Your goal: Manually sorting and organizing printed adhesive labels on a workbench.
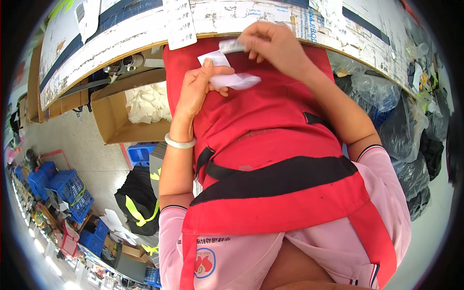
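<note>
In front of my red apron (270, 106), my left hand (194, 87) pinches a pale, thin, folded slip (244, 81) between thumb and fingers. One part of the slip stands up past the thumb, and another flares out to the right, slightly blurred. My right hand (276, 47) is a little higher and to the right, its fingertips closed on the end of a small white printed label (230, 46). That label lies just above the slip's upper part; I cannot tell whether the two touch. The right fingertips are smeared by motion.
A worn white worktable (241, 24) runs across the top, a barcode label sheet (180, 26) overhanging its edge. Below left stands a cardboard box (105, 118) of white pieces (147, 104). Blue crates (72, 193) sit farther left; plastic bags (401, 130) pile up at right.
</note>
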`<state>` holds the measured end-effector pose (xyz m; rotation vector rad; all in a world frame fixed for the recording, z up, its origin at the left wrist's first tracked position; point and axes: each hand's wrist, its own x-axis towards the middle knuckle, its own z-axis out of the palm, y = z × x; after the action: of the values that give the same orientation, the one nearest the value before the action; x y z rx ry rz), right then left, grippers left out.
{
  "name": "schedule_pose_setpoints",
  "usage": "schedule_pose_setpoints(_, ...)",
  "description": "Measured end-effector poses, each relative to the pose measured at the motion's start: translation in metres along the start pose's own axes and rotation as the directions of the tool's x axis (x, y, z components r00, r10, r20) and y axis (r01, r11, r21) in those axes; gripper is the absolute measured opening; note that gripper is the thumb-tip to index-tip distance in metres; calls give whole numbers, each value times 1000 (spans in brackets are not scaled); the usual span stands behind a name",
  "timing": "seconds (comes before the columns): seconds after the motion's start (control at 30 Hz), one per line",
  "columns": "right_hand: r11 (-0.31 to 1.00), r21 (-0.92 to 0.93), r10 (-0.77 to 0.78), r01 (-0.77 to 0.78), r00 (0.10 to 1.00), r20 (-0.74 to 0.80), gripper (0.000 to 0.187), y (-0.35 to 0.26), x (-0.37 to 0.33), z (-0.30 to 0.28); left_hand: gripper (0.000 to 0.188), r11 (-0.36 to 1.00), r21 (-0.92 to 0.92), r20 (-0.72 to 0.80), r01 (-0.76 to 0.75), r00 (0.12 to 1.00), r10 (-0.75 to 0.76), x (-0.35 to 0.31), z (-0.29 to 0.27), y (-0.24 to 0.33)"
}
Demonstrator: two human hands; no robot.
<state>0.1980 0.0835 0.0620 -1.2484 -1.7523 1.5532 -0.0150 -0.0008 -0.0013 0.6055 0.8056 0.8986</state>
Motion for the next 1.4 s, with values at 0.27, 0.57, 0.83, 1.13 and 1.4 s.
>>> schedule_pose_setpoints(0.27, 988, 58, 146, -143, 987, -60, 17, -3, 36, -32, 40, 983, 182, -151, -1, 988, 29, 2, 9, 2)
schedule_pose_setpoints(0.57, 977, 73, 204, -202, 978, -28, 18, -13, 44, -27, 33, 984, 179, -160, -5, 986, 34, 3, 11, 1)
schedule_pose_setpoints(0.83, 975, 60, 217, -215, 975, -36, 18, -10, 47, -25, 30, 981, 191, -148, -15, 988, 44, 4, 7, -1)
schedule_pose_setpoints(1.13, 974, 31, 224, -223, 974, -42, 17, -9, 47, -24, 26, 983, 181, -142, -14, 989, 41, 4, 6, -2)
schedule_pose_setpoints(1.4, 984, -4, 180, -180, 982, -51, 18, -6, 47, -22, 25, 984, 178, -140, -28, 989, 54, 4, 5, -3)
